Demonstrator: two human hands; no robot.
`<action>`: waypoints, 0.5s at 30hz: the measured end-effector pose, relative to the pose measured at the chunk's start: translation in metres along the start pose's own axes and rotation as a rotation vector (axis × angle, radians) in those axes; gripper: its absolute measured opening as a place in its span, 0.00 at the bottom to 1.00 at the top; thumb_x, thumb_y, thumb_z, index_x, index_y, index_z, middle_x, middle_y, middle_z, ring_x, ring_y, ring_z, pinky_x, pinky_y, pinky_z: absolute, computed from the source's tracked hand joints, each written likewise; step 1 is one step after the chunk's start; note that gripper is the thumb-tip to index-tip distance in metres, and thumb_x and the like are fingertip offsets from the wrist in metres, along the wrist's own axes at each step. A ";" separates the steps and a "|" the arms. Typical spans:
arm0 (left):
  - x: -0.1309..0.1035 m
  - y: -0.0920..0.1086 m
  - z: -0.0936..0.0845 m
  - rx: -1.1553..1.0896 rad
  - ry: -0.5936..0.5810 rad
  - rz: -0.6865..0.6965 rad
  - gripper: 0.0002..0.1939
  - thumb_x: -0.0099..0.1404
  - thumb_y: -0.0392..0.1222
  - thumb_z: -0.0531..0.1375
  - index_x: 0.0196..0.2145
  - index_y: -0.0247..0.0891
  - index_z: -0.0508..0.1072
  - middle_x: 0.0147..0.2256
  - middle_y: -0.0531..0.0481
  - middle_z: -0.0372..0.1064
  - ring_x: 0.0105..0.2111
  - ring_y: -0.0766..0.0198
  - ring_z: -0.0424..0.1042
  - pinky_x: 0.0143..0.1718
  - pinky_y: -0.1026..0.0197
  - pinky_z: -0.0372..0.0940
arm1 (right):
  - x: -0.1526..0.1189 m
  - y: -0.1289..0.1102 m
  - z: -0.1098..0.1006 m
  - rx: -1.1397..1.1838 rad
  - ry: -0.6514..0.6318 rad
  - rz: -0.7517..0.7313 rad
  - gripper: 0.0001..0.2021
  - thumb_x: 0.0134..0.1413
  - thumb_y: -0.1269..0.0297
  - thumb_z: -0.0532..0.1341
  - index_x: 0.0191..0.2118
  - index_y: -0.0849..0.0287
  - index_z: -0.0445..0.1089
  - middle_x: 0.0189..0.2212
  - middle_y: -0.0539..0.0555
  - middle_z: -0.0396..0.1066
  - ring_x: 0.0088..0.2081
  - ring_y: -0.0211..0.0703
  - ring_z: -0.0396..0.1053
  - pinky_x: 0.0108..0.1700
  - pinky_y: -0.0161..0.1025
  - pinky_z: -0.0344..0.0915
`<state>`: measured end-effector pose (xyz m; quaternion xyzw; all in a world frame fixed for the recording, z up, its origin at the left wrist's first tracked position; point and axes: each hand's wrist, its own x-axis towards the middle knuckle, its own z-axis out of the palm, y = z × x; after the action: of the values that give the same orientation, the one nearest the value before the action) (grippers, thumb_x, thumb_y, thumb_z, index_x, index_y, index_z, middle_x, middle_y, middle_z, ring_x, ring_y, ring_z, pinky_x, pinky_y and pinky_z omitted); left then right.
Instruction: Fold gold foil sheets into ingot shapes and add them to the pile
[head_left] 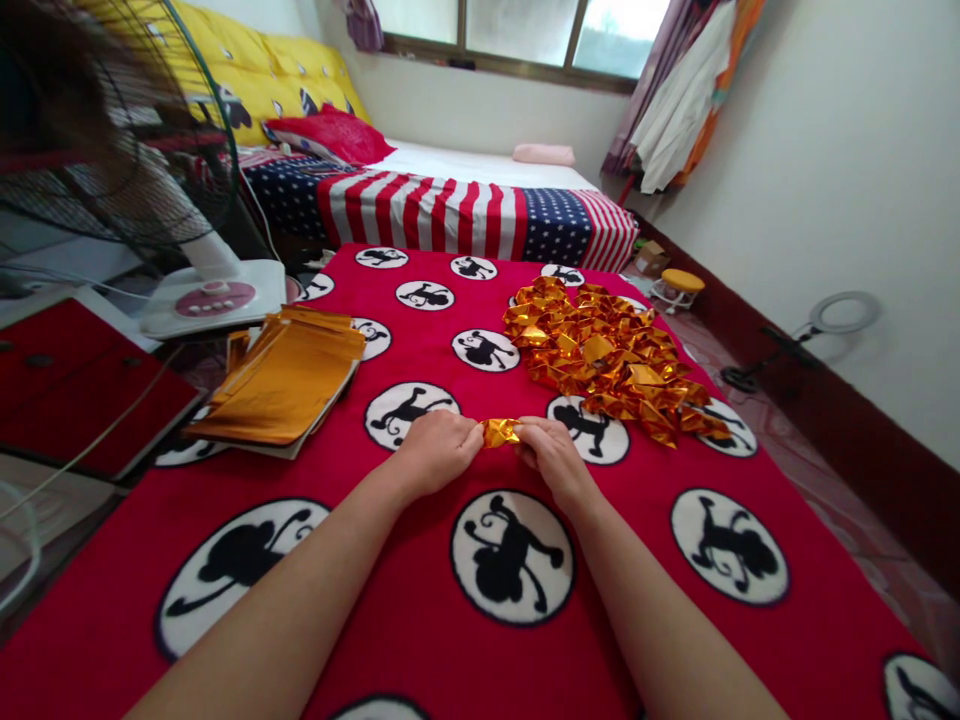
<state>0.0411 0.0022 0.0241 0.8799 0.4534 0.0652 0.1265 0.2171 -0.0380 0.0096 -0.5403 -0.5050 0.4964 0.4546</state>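
Between my two hands is a small folded piece of gold foil paper (pixel 499 432), shiny and creased. My left hand (pixel 441 450) pinches its left end, and my right hand (pixel 553 452) grips the right end with thumb and fingers. Both hands are low over a red cloth (pixel 360 590) with black monkey figures in white circles. To the right and beyond lies a heap of folded gold foil pieces (pixel 600 350). A stack of flat gold foil sheets (pixel 289 375) rests at the left.
A fan (pixel 214 290) stands at the left, beside a red cabinet (pixel 82 385). Beyond the cloth is a bed with a stars-and-stripes cover (pixel 450 215). On the right floor are a yellow-topped stool (pixel 681 282) and a ring light (pixel 846 313) near the wall.
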 end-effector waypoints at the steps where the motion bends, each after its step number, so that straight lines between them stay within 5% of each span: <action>1: 0.000 0.000 0.000 0.010 -0.002 0.004 0.24 0.69 0.42 0.44 0.28 0.36 0.77 0.30 0.43 0.77 0.29 0.59 0.71 0.29 0.59 0.51 | 0.000 0.000 0.000 0.010 -0.003 -0.003 0.12 0.49 0.62 0.55 0.18 0.58 0.60 0.13 0.44 0.52 0.17 0.31 0.45 0.21 0.36 0.38; 15: 0.001 -0.003 0.006 -0.010 0.035 0.004 0.24 0.69 0.42 0.43 0.27 0.36 0.75 0.28 0.42 0.75 0.28 0.59 0.69 0.28 0.59 0.50 | 0.001 0.004 0.000 0.054 -0.042 -0.012 0.13 0.51 0.61 0.55 0.19 0.59 0.61 0.14 0.44 0.52 0.17 0.31 0.45 0.21 0.36 0.38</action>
<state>0.0405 0.0038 0.0175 0.8787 0.4537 0.0833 0.1227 0.2174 -0.0373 0.0051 -0.5140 -0.5042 0.5184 0.4613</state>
